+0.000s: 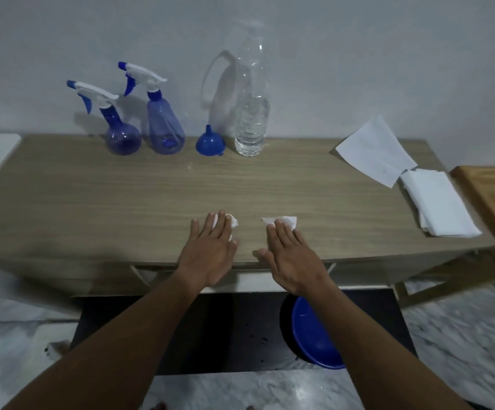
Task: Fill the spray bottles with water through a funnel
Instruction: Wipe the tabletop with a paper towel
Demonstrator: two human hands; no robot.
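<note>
While upright, spray bottles [145, 113] nozzles left, funnel [210, 142] spout up

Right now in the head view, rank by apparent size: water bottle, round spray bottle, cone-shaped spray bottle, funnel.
1. water bottle, tallest by far.
2. cone-shaped spray bottle.
3. round spray bottle, only slightly smaller; close call.
4. funnel, clearly smallest.

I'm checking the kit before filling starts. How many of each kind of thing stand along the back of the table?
Spray bottles: 2, one round-bodied, one cone-shaped, both with trigger heads on
Funnels: 1, blue funnel, mouth down
Water bottles: 1, clear bottle, partly full
Total: 4
</note>
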